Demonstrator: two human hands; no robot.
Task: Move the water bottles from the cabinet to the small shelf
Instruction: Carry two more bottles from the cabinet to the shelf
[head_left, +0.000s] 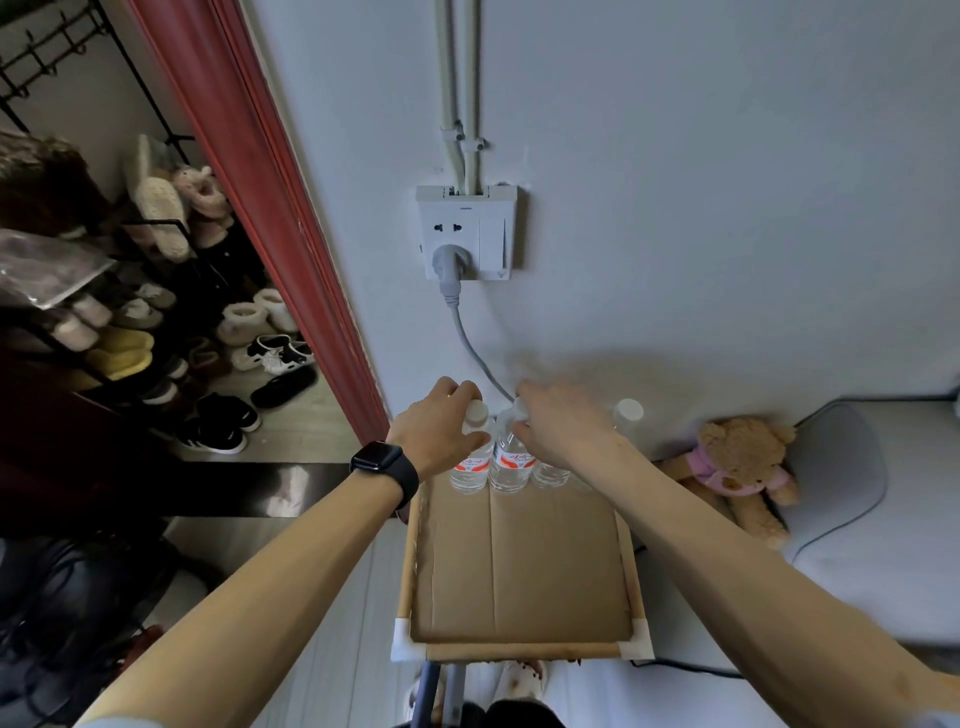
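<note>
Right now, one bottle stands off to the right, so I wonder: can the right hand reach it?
Probably yes: the rightmost bottle stands beside the right hand, nothing between, though that hand pinches another bottle.

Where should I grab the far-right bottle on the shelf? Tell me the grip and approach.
Grip the far-right bottle by its neck under the white cap, coming from above: it stands upright near the wall, with another bottle close on its left.
</note>
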